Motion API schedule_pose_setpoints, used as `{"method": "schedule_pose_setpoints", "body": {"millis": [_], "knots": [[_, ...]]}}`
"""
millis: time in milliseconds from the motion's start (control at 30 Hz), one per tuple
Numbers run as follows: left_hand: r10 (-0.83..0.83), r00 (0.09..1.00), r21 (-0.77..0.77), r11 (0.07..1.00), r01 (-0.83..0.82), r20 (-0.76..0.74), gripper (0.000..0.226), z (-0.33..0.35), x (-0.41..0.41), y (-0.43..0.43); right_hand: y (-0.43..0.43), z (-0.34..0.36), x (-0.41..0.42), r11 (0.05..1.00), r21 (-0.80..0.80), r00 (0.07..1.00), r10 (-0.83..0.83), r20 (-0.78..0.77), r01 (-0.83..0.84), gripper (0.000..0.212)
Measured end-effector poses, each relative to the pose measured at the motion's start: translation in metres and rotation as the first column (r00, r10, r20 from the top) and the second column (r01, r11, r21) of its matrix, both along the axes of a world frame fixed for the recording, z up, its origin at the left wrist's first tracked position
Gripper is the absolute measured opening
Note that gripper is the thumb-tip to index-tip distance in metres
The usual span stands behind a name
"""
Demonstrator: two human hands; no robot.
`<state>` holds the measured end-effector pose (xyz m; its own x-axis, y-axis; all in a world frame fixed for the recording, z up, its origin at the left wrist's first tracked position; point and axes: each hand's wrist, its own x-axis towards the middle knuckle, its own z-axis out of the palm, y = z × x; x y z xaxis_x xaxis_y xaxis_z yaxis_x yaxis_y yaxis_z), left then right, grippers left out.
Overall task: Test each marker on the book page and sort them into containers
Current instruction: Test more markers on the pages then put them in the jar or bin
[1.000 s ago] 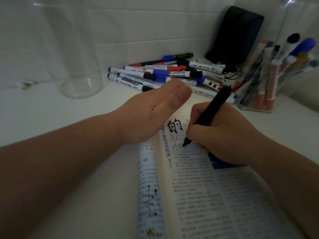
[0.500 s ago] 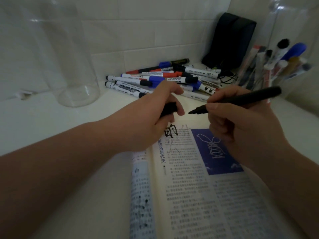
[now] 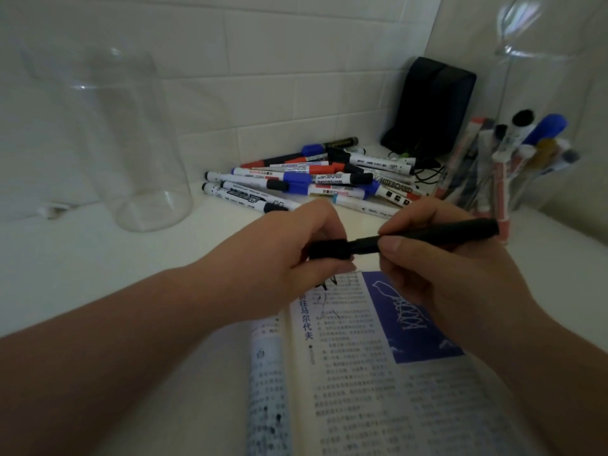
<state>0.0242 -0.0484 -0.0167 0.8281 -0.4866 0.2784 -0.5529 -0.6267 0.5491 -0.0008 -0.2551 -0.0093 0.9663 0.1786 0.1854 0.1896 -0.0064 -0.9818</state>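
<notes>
Black marker (image 3: 427,232) sits level above the top of the open book (image 3: 378,390), and we hold it in both hands over the bench (image 3: 98,274). Our right hand (image 3: 444,271) pinches its barrel between thumb and curled fingers, the back end pointing right. Our left hand (image 3: 289,258) curls round the black cap (image 3: 329,249), which meets the marker's tip end; we cannot tell whether it is pushed fully home. The book lies open at the near edge of the bench, with black scribbles on the page just under our left hand and a blue picture (image 3: 411,327) under our right. A pile of markers (image 3: 312,179) with blue, red and black caps lies toward the back right corner, near the tiled wall (image 3: 263,60). A clear jar (image 3: 141,159) stands at the back left. A clear holder (image 3: 513,166) with upright markers stands by the right edge, beside a black pouch (image 3: 431,106) in the corner.
</notes>
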Motion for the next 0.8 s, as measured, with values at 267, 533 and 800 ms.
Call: {"method": "schedule_pose_setpoints", "body": {"millis": [267,533,800], "knots": [[-0.15,0.978,-0.499,0.865,0.057,-0.148,0.018,0.011,-0.003,-0.001,-0.002,0.008,-0.006,0.958,0.244,0.989,0.146,0.031,-0.149,0.024],[-0.323,0.834,-0.674,0.735,-0.077,-0.448,0.015,0.003,0.005,-0.006,-0.006,0.01,-0.005,0.999,0.032,0.999,0.016,0.04,-0.017,0.02],[-0.128,0.818,-0.693,0.612,-0.38,-0.561,0.039,0.013,0.003,-0.01,0.003,0.004,-0.017,0.811,-0.513,0.903,-0.042,0.427,0.281,0.01]]}}
